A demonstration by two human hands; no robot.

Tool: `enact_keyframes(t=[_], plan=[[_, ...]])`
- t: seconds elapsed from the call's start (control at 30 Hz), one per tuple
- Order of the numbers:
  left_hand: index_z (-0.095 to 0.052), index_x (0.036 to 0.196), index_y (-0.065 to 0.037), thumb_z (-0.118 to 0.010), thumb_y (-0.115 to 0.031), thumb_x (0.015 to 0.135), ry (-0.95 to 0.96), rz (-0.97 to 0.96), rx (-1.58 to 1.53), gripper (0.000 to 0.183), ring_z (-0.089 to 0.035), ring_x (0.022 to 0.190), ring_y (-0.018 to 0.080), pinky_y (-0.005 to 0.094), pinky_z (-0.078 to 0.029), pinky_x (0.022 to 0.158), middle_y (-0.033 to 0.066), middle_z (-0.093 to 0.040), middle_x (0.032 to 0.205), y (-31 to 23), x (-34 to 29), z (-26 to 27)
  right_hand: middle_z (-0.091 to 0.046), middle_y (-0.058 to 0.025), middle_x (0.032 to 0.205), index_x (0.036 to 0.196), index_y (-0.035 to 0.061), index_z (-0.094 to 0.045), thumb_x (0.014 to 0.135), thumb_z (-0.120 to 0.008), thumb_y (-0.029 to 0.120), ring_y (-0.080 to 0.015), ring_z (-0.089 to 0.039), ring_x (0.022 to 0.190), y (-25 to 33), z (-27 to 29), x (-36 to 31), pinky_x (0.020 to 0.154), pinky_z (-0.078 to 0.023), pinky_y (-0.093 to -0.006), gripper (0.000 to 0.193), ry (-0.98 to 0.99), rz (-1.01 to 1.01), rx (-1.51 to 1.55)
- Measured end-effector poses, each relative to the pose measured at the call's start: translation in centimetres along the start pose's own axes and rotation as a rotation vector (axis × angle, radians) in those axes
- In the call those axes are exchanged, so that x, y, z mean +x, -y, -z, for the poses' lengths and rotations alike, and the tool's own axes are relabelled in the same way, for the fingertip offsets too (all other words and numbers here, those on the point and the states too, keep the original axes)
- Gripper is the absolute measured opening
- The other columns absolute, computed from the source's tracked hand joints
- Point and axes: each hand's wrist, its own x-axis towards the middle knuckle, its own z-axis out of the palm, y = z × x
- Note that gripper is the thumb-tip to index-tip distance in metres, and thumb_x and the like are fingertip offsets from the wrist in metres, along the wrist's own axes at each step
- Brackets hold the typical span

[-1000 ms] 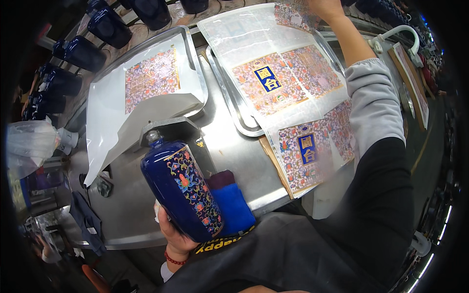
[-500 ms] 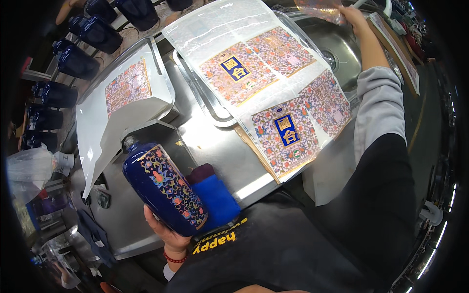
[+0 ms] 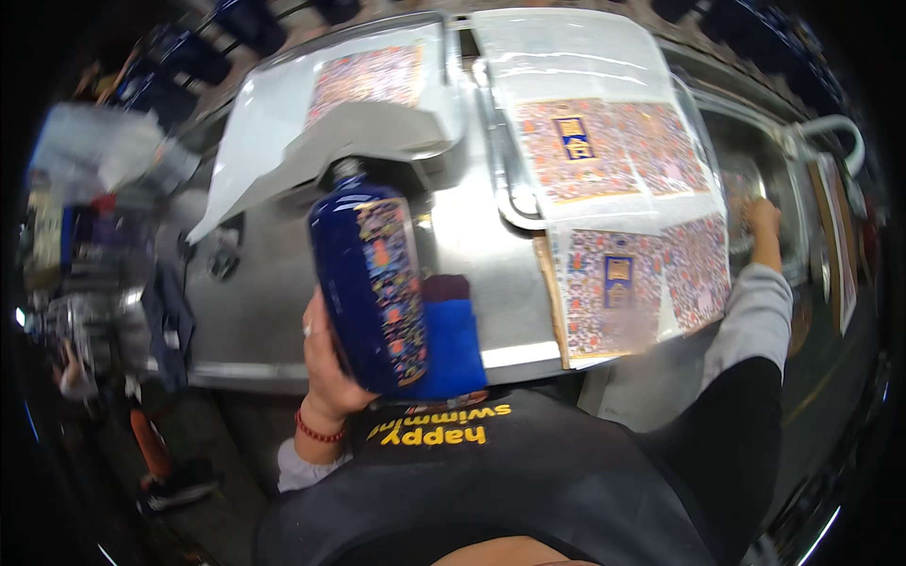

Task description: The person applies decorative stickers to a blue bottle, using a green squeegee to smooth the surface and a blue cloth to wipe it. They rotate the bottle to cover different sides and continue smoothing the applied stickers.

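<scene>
My left hand (image 3: 326, 363) is closed round the lower side of a dark blue bottle (image 3: 340, 283) with a colourful flower-patterned panel. The bottle leans slightly and its neck points away from me. Beside its base lies a folded blue cloth (image 3: 453, 349), a dark maroon one (image 3: 445, 288) behind it. My right hand (image 3: 761, 217) reaches far right, over the steel sink (image 3: 788, 174), its fingers curled. A faint patterned film (image 3: 736, 189) shows by these fingers; blur hides whether they grip it. Patterned decal sheets (image 3: 590, 212) lie left of that hand.
A steel tray (image 3: 458, 85) at the back left bears white paper and another patterned sheet (image 3: 373, 80). Several blue bottles (image 3: 250, 24) stand along the back. A white tap (image 3: 840, 132) curves over the sink; framed boards (image 3: 835, 236) lean at its right. A plastic bag (image 3: 104, 151) lies far left.
My view has turned right. My right hand, which held up a clear patterned film beyond the sink, is now lower, down at the sink. My left hand still holds the bottle, now more upright.
</scene>
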Motion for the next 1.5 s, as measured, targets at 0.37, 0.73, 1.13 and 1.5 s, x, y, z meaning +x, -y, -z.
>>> enact_keyframes(t=[0.37,0.73,1.13,1.5], plan=[[-0.036,0.156,0.004,-0.085,-0.054,0.074,-0.059,-0.195,0.588,0.112,-0.049,0.134,0.0456,0.0674,-0.016,0.120,0.0261,-0.053,0.145,-4.6,1.0,2.6,-0.064,-0.0156,0.112,0.099,-0.0005,-0.066,0.096,-0.061,0.015,-0.0407,-0.056,0.115,6.0,19.0,-8.0,0.096,-0.050,-0.0510,0.017,-0.668,0.669,-0.160],[-0.029,0.159,0.003,-0.086,-0.058,0.072,-0.139,-0.196,0.350,0.120,-0.042,0.138,0.0480,0.0711,-0.017,0.116,0.0270,-0.049,0.148,-1.1,0.0,1.0,-0.053,-0.0124,0.099,0.089,-0.0025,-0.051,0.092,-0.067,0.005,-0.0310,-0.053,0.101,17.2,34.5,-34.6,0.087,-0.044,-0.0405,0.019,-0.725,1.448,0.131],[-0.026,0.158,0.004,-0.071,-0.078,0.077,0.216,-0.115,-0.619,0.124,-0.022,0.155,0.0359,0.0452,-0.015,0.126,0.0244,-0.031,0.161,-2.5,2.1,5.9,-0.054,-0.0105,0.098,0.088,0.0021,-0.056,0.098,-0.068,0.015,-0.0226,-0.052,0.090,24.2,35.4,-48.1,0.075,-0.042,-0.0374,0.020,-0.389,2.044,0.361],[-0.065,0.087,0.001,-0.068,-0.021,0.098,-0.230,0.127,-0.718,0.024,-0.055,0.084,0.0085,0.0274,-0.046,0.074,0.0013,-0.063,0.088,-1.7,6.7,3.8,-0.062,-0.0102,0.096,0.091,0.0007,-0.063,0.096,-0.071,0.035,-0.0254,-0.062,0.089,32.3,24.0,-46.5,0.078,-0.051,-0.0373,0.035,-0.020,1.580,0.642]])
